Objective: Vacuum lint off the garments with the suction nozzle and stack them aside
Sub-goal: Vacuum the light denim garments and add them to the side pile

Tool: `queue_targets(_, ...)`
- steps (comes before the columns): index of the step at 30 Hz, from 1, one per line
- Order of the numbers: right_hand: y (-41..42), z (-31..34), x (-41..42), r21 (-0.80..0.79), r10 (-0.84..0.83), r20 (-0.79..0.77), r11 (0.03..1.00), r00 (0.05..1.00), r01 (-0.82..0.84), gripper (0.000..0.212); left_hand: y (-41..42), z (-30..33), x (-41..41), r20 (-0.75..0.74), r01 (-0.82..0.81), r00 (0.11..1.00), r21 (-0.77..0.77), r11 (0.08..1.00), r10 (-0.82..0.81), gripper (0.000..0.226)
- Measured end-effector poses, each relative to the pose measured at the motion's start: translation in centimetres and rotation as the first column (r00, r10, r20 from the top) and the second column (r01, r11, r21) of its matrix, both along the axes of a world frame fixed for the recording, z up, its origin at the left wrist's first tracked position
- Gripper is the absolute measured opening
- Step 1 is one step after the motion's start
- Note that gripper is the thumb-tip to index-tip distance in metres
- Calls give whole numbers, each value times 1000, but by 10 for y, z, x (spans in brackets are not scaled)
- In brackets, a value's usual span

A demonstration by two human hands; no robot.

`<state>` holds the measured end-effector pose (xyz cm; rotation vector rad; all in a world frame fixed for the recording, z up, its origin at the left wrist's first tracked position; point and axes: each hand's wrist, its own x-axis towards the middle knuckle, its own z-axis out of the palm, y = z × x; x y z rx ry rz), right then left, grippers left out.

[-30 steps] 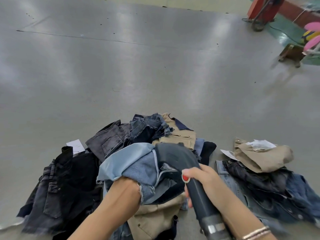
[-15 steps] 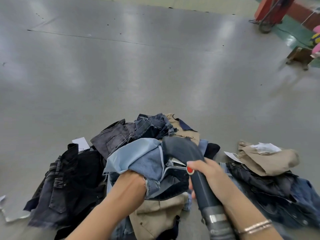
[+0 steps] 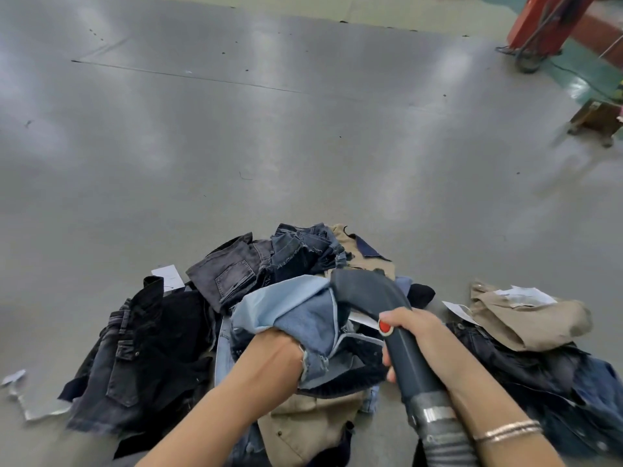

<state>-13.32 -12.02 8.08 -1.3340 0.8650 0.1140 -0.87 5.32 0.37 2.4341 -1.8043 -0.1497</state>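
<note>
I look down at a grey floor (image 3: 236, 146) with a heap of clothes (image 3: 161, 352) in front of me. My left hand (image 3: 269, 352) is buried in a light blue denim piece (image 3: 296, 311), which wraps over the hand so my fingers are hidden; they seem to bunch the cloth from inside, but I cannot tell for sure. I hold this piece up above the heap. My right hand (image 3: 421, 338) curls around the dark grey nozzle (image 3: 364, 291), thumb on top beside a red button (image 3: 384, 326). The nozzle's wide mouth bends down and touches the top edge of the blue denim. A ribbed hose (image 3: 445, 446) runs back from the nozzle beside my right wrist, which wears thin bracelets (image 3: 509, 431). To my right, apart from the heap, lies a second pile (image 3: 539, 372) of dark denim with a tan garment (image 3: 526, 318) and a white paper tag (image 3: 526, 294) on top. Black and grey jeans lie on the left of the heap.
</note>
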Motion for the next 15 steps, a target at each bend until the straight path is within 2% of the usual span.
queue_targets(2, -7, -3, 8, -19, -92, -1, 996, 996, 92, 20, 0, 6, -2, -27, -6, 1000, -15, 1000, 5, 40)
queue_targets(4, -13, -8, 13, -31, -218, 38, 975, 975, 219, 21, 0, 12, -3, -30, -27, 999, -46, 999, 26, 27)
queue_targets(5, -16, -9, 13, -36, -285, 71, 957, 956, 288, 20, 0, 13, -2, -102, -97, 991, -72, 993, 89, 15)
queue_targets(6, -18, -10, 11, -41, -341, 112, 937, 933, 347, 20, 1, 16, 0, -259, -213, 945, -31, 977, 198, 10)
queue_targets(7, -19, -9, 9, -43, -383, 158, 918, 910, 393, 19, 1, 20, -1, -540, -369, 780, 12, 929, 317, 16)
queue_targets(8, -19, -8, 7, -45, -409, 204, 904, 890, 425, 18, 0, 19, -1, -787, -497, 510, 59, 866, 347, 18)
queue_targets(9, -18, -5, 5, -52, -417, 247, 895, 875, 442, 17, 0, 19, -2, -918, -607, 244, 107, 788, 313, 17)
queue_targets(11, -12, 2, -1, -80, -377, 306, 905, 874, 418, 17, -4, 24, -3, -975, -708, -192, 215, 673, 110, 15)
queue_targets(12, -8, 7, -4, -90, -332, 319, 922, 888, 377, 18, -6, 25, -2, -936, -699, -353, 256, 667, -11, 21)
queue_targets(13, -2, 10, -7, -96, -272, 319, 944, 908, 316, 21, -7, 29, -1, -886, -679, -452, 267, 684, -104, 27)
queue_targets(15, 13, 15, -15, -102, -107, 280, 985, 954, 141, 28, -8, 34, 2, -811, -654, -550, 269, 707, -201, 41)
